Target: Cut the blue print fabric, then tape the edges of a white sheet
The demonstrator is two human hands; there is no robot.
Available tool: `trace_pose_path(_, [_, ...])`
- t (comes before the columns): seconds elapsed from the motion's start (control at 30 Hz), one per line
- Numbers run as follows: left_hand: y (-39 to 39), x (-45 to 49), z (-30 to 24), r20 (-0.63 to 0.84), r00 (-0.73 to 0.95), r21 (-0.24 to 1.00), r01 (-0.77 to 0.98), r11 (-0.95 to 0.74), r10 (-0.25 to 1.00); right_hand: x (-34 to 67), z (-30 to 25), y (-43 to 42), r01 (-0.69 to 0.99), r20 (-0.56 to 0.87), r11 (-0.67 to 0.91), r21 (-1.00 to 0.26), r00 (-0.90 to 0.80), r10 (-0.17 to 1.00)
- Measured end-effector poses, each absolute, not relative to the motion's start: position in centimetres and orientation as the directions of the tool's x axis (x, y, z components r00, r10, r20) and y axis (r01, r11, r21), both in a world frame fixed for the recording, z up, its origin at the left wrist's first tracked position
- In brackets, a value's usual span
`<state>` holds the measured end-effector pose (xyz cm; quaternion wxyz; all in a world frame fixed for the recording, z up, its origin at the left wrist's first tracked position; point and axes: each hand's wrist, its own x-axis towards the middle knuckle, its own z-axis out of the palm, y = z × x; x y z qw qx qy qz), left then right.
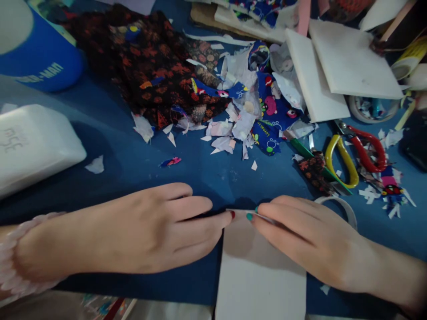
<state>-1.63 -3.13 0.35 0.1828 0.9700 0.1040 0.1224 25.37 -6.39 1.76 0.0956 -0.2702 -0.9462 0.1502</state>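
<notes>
- Two fingertips of our right hand [310,240] pinch a thin pale strip [267,218] at the far edge of a white board [263,284].
- Our left hand [140,231] sets a red-nailed tip at the board's far left corner, other fingers close together; whether it grips anything, we cannot tell.
- Between our hands lies the board: its left edge shows, its right edge passes under our right hand, and its near end reaches past the table's near edge.
- Beyond our left fingers, a band of blue tabletop [200,180] gives us room, dotted with small bits, before the paper scraps [218,129] begin.
- Our right side is tighter: a pale ring [348,213] sits just beyond the hand, then a green tool [302,148] and a tool with red and yellow handles [342,162].
- Farther out on the left we have a white block [40,142], a blue cup [43,55] and dark printed cloth [140,66].
- At the far right, white panels [360,62] overlap, edges askew.
</notes>
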Motion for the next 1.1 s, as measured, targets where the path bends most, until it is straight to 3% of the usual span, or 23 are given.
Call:
trace_pose_path(0.23, [-3.2,-1.4,0.6,0.205,0.938,0.410,0.176,-0.895,0.279,26.5,2.5,-6.6,0.585,-0.054,0.698,-0.413,-0.781,0.622])
trace_pose_path(0.4, [-3.3,-0.8,0.4,0.262,0.932,0.362,0.147,-0.921,0.251,27.2,2.8,-6.7,0.653,-0.157,0.600,-0.462,-0.726,0.669])
trace_pose_path(0.67, [-4.2,1.5,-0.8,0.244,0.812,0.505,0.361,-0.784,0.531,27.0,2.2,-6.8,0.720,-0.214,0.378,-0.582,-0.585,0.782])
trace_pose_path(0.87, [-4.6,2.4,-0.6,0.213,0.804,0.433,0.432,-0.791,0.556,27.1,2.5,-6.9,0.748,-0.260,0.320,-0.581,-0.543,0.798])
trace_pose_path(1.1, [-4.6,2.5,-0.5,0.144,0.792,0.521,0.449,-0.726,0.594,27.4,3.3,-6.3,0.739,-0.348,0.229,-0.634,-0.537,0.769])
